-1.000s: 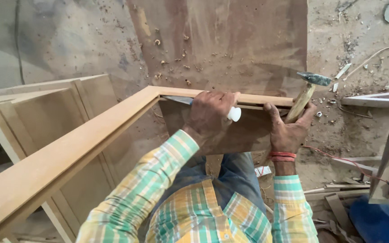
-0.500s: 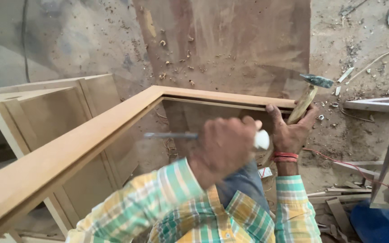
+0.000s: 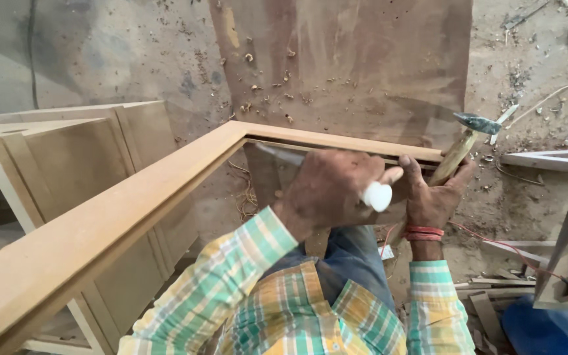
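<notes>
— How should this chiselling go?
— Left hand (image 3: 327, 190) is clenched on the white-capped chisel (image 3: 376, 196), blade probably against the frame (image 3: 165, 184) beyond the knuckles; hold it steady. Right hand (image 3: 432, 197) grips the hammer (image 3: 461, 141).
— Count?
— One chisel, one hammer, one frame.

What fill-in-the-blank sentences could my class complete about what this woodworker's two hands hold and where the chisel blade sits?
1. The right hand grips a ____ by its wooden handle.
2. The left hand holds a chisel whose handle end is coloured ____.
3. The chisel's blade lies against the inner edge of the wooden ____ near its corner.
4. The right wrist wears a ____ thread band.

Missing words: hammer; white; frame; red
</notes>
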The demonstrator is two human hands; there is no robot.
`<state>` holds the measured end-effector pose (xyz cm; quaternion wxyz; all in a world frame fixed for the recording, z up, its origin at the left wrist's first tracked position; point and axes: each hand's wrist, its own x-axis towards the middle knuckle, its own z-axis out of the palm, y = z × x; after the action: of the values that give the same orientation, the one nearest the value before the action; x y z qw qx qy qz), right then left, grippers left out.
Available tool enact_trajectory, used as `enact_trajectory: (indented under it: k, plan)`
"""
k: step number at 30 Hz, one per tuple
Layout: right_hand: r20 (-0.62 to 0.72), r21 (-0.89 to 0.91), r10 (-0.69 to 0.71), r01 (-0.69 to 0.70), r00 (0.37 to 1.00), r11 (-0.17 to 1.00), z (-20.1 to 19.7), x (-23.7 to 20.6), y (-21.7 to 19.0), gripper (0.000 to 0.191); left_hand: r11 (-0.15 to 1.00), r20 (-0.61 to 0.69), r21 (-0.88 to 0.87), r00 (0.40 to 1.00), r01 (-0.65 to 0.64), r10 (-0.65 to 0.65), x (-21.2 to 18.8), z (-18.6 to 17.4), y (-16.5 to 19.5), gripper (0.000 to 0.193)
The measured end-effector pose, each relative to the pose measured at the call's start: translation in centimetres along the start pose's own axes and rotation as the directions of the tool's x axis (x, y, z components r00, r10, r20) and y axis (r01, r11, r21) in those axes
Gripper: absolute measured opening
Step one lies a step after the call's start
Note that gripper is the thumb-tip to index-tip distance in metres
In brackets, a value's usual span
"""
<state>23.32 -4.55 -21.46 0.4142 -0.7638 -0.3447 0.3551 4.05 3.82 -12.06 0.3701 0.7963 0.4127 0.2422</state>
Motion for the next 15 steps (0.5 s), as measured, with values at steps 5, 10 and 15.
enact_trajectory:
  k: [5, 10, 15]
  plan:
    - [0.001, -0.156, -0.054, 0.054, 0.999, 0.986, 0.0, -0.1, 0.3, 0.071, 0.996, -0.126, -0.083, 0.992, -0.038, 0.027, 0.0, 0.0, -2.4, 0.023]
    - [-0.019, -0.194, -0.034, 0.030, 0.999, 0.981, -0.3, -0.1, 0.5, 0.072, 0.999, -0.054, -0.021, 0.998, 0.025, -0.027, -0.4, 1.1, -3.3, 0.030]
    - [-0.008, -0.260, -0.055, 0.051, 0.998, 0.964, -0.4, 0.1, 0.5, 0.072, 0.997, -0.016, 0.031, 0.998, -0.066, 0.067, -0.3, 1.7, -4.4, 0.022]
